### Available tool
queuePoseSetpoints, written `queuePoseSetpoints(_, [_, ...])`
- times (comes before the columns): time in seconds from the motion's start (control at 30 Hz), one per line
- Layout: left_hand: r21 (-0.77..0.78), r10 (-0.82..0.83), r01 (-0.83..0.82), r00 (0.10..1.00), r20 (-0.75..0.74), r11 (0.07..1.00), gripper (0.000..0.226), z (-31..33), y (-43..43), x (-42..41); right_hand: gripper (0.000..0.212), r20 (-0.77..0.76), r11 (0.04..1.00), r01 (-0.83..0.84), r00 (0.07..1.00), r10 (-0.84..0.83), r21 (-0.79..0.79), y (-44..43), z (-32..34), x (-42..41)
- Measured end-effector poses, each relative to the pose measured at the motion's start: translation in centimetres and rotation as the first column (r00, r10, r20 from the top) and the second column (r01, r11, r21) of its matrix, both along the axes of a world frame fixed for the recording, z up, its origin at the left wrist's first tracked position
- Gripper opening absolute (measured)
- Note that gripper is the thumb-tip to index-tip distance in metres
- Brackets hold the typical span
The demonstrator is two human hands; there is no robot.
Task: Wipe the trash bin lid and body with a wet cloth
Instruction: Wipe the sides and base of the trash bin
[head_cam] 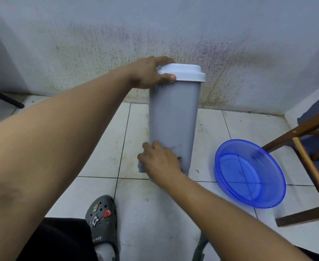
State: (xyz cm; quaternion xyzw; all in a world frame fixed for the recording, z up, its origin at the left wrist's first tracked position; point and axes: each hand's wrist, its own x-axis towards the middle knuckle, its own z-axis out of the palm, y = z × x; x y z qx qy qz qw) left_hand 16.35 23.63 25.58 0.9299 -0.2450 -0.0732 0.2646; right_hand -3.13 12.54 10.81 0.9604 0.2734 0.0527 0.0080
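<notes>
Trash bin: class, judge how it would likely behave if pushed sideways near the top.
Probably tips easily: the trash bin is tall, narrow, tapering to a small base. Likely light: the left hand grips the lid, seemingly steadying it. May slide on the smooth floor tiles.

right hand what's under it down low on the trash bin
A grey cloth, pressed against the lower trash bin body; only its edges show around the right hand. The rest of the cloth is covered, as is the bin surface behind it.
</notes>
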Motion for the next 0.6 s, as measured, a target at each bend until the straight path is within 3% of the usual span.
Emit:
queuePoseSetpoints(0.13, [0.016, -0.002, 0.002, 1.000, -0.008, 1.000, 0.069, 0.1, 0.0, 0.3, 0.020, -0.113, 0.975, -0.034, 0.994, 0.009, -0.221, 2.0, -3.2, -2.1])
queuePoseSetpoints(0.2, [0.018, -0.005, 0.005, 1.000, -0.009, 1.000, 0.069, 0.1, 0.1, 0.5, 0.024, -0.166, 0.965, -0.042, 0.986, -0.002, -0.259, 2.6, -3.6, -2.0])
queuePoseSetpoints(0.3, [0.009, -0.006, 0.006, 1.000, -0.010, 1.000, 0.068, 0.1, 0.1, 0.6, 0.019, -0.185, 0.975, -0.083, 0.982, 0.044, -0.208, 2.2, -3.4, -1.9])
queuePoseSetpoints(0.47, [-0.006, -0.009, 0.009, 1.000, -0.016, 1.000, 0.066, 0.2, 0.2, 0.6, 0.024, -0.242, 0.993, -0.102, 0.964, 0.113, 0.057, -0.1, -2.3, -1.8])
queuePoseSetpoints(0.6, [-0.009, -0.010, 0.010, 1.000, -0.026, 1.000, 0.065, 0.2, 0.1, 0.6, 0.028, -0.150, 0.979, 0.040, 0.989, -0.010, 0.202, -2.8, 0.4, 0.6])
